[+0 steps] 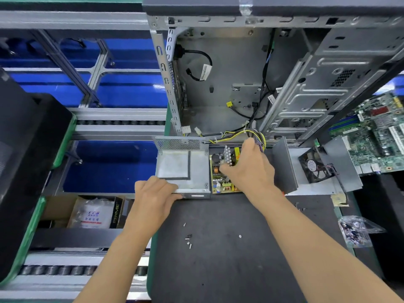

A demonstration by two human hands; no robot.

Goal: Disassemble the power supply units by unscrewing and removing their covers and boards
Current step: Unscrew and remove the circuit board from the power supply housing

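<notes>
Dark work mat (229, 270), near half bare save loose screws (188, 240) mid-mat. Far edge crowded: open computer case (240, 73) behind, fan bracket (317, 167) right. Power supply housing (182, 167) sits at the mat's left edge, beside the conveyor drop. Left hand (153, 193) grips its near-left corner. Right hand (247, 167) curls onto the circuit board (220, 178), which lies against the housing's right side, wire bundle (251, 133) just beyond.

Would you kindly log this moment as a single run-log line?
left hand: grips metal casing corner | right hand: on circuit board, holding wires | loose screws on mat
</notes>
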